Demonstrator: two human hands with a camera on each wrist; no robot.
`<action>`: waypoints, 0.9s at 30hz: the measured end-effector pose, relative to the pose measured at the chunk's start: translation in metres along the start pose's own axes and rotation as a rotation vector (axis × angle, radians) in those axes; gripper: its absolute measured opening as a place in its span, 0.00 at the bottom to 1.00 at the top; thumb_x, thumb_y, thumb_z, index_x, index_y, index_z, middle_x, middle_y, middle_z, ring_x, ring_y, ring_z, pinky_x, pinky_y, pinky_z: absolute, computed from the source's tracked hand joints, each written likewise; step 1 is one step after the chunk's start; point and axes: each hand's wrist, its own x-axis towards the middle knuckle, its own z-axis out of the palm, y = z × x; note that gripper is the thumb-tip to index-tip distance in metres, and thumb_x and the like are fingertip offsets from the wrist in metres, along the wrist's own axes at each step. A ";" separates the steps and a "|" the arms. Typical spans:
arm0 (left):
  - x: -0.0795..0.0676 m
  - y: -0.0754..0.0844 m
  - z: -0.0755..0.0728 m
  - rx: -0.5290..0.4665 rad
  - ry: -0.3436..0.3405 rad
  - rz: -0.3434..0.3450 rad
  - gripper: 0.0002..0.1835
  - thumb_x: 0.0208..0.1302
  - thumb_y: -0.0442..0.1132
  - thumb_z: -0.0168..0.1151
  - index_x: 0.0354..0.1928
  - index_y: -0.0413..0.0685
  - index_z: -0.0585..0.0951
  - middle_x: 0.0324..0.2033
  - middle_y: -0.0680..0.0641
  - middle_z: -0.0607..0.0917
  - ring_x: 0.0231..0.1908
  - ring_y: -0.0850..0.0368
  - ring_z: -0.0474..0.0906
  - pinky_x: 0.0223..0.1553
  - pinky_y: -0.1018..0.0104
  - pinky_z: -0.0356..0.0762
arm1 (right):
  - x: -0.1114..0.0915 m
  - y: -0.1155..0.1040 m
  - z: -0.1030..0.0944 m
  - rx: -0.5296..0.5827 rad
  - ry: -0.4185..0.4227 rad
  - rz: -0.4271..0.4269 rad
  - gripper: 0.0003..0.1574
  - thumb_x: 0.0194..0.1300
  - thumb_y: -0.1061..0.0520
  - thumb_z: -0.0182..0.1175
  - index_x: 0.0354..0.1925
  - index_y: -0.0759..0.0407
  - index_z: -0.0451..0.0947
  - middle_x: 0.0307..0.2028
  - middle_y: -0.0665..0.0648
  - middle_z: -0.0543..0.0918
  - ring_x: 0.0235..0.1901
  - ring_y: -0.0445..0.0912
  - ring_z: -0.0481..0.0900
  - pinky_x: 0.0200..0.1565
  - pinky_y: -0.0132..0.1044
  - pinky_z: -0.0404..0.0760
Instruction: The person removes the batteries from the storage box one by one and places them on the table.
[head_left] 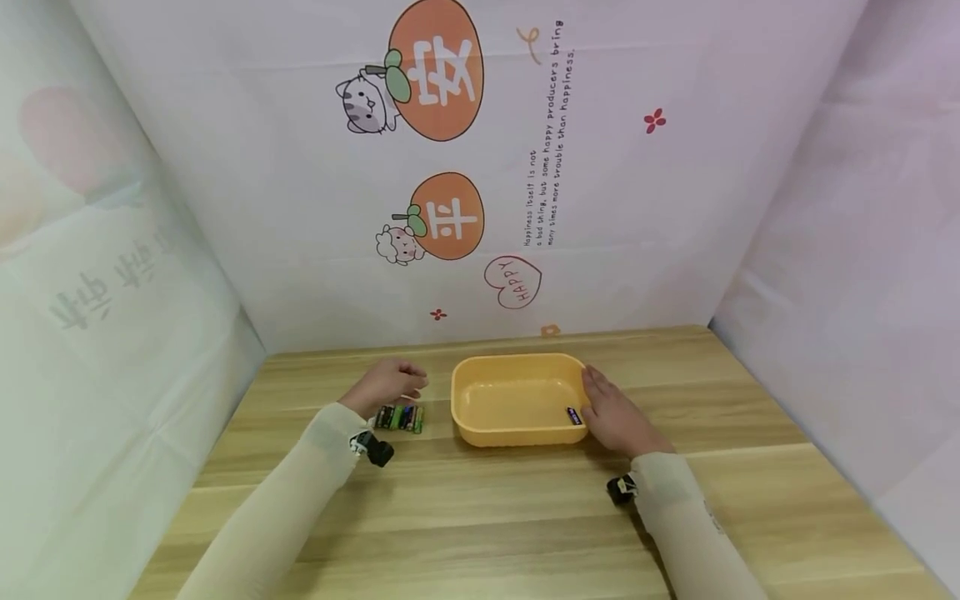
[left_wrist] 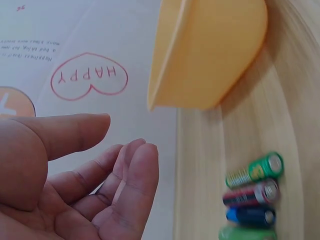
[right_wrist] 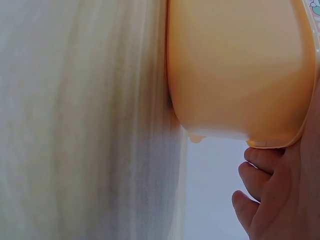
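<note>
My left hand [head_left: 386,386] hovers just above a row of several small batteries [head_left: 399,418] on the table, its fingers loosely bent and nothing between them. In the left wrist view the thumb and fingertips stand apart, and a green battery [left_wrist: 256,170], a dark red one [left_wrist: 251,193] and a blue one [left_wrist: 251,216] lie side by side. A yellow plastic basin [head_left: 517,436] stands to the right of the row. One dark battery [head_left: 573,416] lies inside it, at the right end. Against the basin's right side rests my right hand [head_left: 618,417], fingers extended along the rim.
The wood-grain table [head_left: 480,517] is bounded by a white printed cloth backdrop [head_left: 615,250] behind and cloth at both sides. A small black camera [head_left: 372,448] is strapped to the left wrist and another camera [head_left: 621,490] to the right.
</note>
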 end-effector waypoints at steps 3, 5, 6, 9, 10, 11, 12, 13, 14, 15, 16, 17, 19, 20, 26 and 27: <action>0.004 0.007 0.006 -0.012 -0.005 0.003 0.14 0.69 0.38 0.60 0.53 0.40 0.80 0.46 0.41 0.81 0.45 0.43 0.80 0.45 0.52 0.82 | 0.001 0.000 -0.002 -0.009 -0.001 0.000 0.38 0.75 0.56 0.41 0.73 0.72 0.43 0.74 0.68 0.47 0.72 0.61 0.46 0.69 0.56 0.50; 0.006 0.011 0.011 -0.014 -0.016 0.002 0.14 0.69 0.38 0.60 0.53 0.39 0.80 0.45 0.41 0.82 0.45 0.42 0.80 0.45 0.52 0.82 | 0.002 0.001 -0.001 -0.009 -0.007 0.004 0.38 0.75 0.55 0.41 0.73 0.72 0.43 0.74 0.68 0.46 0.72 0.61 0.46 0.69 0.56 0.50; 0.007 0.013 0.013 -0.017 -0.022 -0.001 0.13 0.69 0.37 0.60 0.52 0.39 0.80 0.45 0.41 0.82 0.46 0.41 0.80 0.45 0.52 0.82 | 0.002 0.001 -0.001 -0.006 -0.010 0.009 0.38 0.75 0.55 0.41 0.73 0.72 0.43 0.74 0.68 0.46 0.72 0.61 0.46 0.69 0.56 0.50; 0.010 0.018 0.021 -0.010 -0.040 0.004 0.14 0.69 0.37 0.60 0.53 0.37 0.79 0.45 0.40 0.82 0.47 0.39 0.79 0.46 0.52 0.82 | 0.001 0.001 -0.001 -0.004 -0.014 0.011 0.38 0.75 0.55 0.41 0.73 0.72 0.43 0.74 0.68 0.47 0.72 0.61 0.46 0.69 0.56 0.50; 0.010 0.020 0.024 -0.005 -0.045 0.008 0.15 0.69 0.37 0.60 0.53 0.37 0.79 0.44 0.40 0.82 0.47 0.40 0.79 0.46 0.51 0.81 | 0.001 0.001 -0.001 -0.004 -0.013 0.010 0.38 0.75 0.55 0.41 0.73 0.72 0.43 0.74 0.68 0.47 0.72 0.61 0.46 0.69 0.56 0.50; 0.011 0.022 0.026 0.000 -0.047 0.014 0.15 0.69 0.37 0.60 0.53 0.37 0.79 0.44 0.40 0.82 0.46 0.41 0.80 0.46 0.51 0.81 | 0.001 0.001 -0.001 -0.004 -0.010 0.010 0.38 0.75 0.55 0.41 0.73 0.72 0.44 0.74 0.68 0.47 0.72 0.61 0.46 0.69 0.56 0.50; 0.012 0.024 0.029 0.004 -0.051 0.023 0.15 0.69 0.37 0.60 0.54 0.36 0.79 0.44 0.41 0.82 0.44 0.42 0.80 0.46 0.52 0.81 | 0.001 0.001 -0.002 -0.003 -0.008 0.008 0.38 0.75 0.55 0.41 0.73 0.72 0.44 0.74 0.68 0.47 0.72 0.61 0.46 0.69 0.56 0.50; 0.013 0.026 0.032 0.002 -0.055 0.030 0.15 0.69 0.37 0.60 0.54 0.36 0.79 0.43 0.41 0.83 0.43 0.44 0.81 0.46 0.51 0.81 | 0.001 0.001 -0.002 -0.005 -0.004 0.007 0.38 0.75 0.55 0.41 0.73 0.72 0.44 0.74 0.68 0.47 0.72 0.61 0.46 0.69 0.56 0.50; 0.014 0.028 0.035 -0.001 -0.061 0.038 0.16 0.69 0.37 0.61 0.54 0.36 0.79 0.43 0.41 0.83 0.42 0.45 0.81 0.46 0.51 0.81 | 0.001 0.001 -0.002 -0.006 -0.001 0.008 0.38 0.75 0.55 0.41 0.73 0.72 0.44 0.74 0.68 0.47 0.72 0.61 0.46 0.69 0.55 0.50; 0.015 0.030 0.037 -0.006 -0.069 0.045 0.16 0.69 0.36 0.61 0.54 0.35 0.79 0.44 0.40 0.83 0.40 0.46 0.81 0.46 0.51 0.81 | 0.001 0.001 -0.002 -0.008 0.001 0.008 0.38 0.75 0.55 0.41 0.73 0.72 0.44 0.74 0.68 0.47 0.72 0.61 0.46 0.69 0.55 0.50; 0.016 0.032 0.040 -0.011 -0.077 0.052 0.16 0.68 0.36 0.61 0.54 0.35 0.79 0.43 0.40 0.82 0.40 0.47 0.82 0.46 0.51 0.81 | 0.001 0.001 -0.002 -0.011 0.002 0.009 0.38 0.75 0.55 0.41 0.73 0.72 0.44 0.74 0.68 0.47 0.72 0.61 0.46 0.69 0.56 0.50; 0.016 0.034 0.043 -0.016 -0.086 0.058 0.16 0.68 0.35 0.61 0.54 0.34 0.78 0.43 0.40 0.82 0.39 0.47 0.82 0.45 0.51 0.82 | 0.001 0.002 -0.002 -0.013 0.002 0.010 0.38 0.75 0.55 0.41 0.73 0.72 0.44 0.74 0.68 0.47 0.72 0.61 0.46 0.69 0.56 0.50; 0.017 0.035 0.049 -0.021 -0.108 0.069 0.16 0.68 0.34 0.61 0.54 0.33 0.78 0.43 0.38 0.82 0.39 0.45 0.82 0.43 0.53 0.83 | 0.001 0.001 -0.002 -0.011 -0.001 0.014 0.38 0.75 0.55 0.41 0.73 0.72 0.44 0.74 0.68 0.47 0.72 0.61 0.46 0.69 0.56 0.50; 0.018 0.035 0.052 -0.014 -0.115 0.073 0.15 0.67 0.34 0.61 0.53 0.33 0.78 0.43 0.38 0.82 0.39 0.44 0.82 0.41 0.54 0.83 | 0.001 0.001 -0.002 -0.007 -0.004 0.016 0.38 0.75 0.55 0.41 0.73 0.72 0.43 0.74 0.67 0.46 0.72 0.61 0.46 0.69 0.56 0.50; 0.018 0.035 0.068 -0.008 -0.130 0.075 0.11 0.66 0.32 0.62 0.48 0.33 0.79 0.40 0.36 0.82 0.39 0.40 0.82 0.35 0.60 0.84 | 0.001 0.000 -0.001 -0.002 -0.011 0.011 0.38 0.75 0.55 0.42 0.73 0.72 0.44 0.74 0.68 0.47 0.72 0.61 0.46 0.69 0.56 0.50; 0.018 0.035 0.071 -0.009 -0.133 0.081 0.12 0.66 0.32 0.62 0.48 0.32 0.79 0.40 0.36 0.82 0.39 0.40 0.82 0.35 0.60 0.84 | 0.001 0.000 -0.001 -0.006 -0.008 0.010 0.38 0.75 0.55 0.42 0.73 0.72 0.44 0.74 0.68 0.47 0.72 0.61 0.46 0.69 0.56 0.50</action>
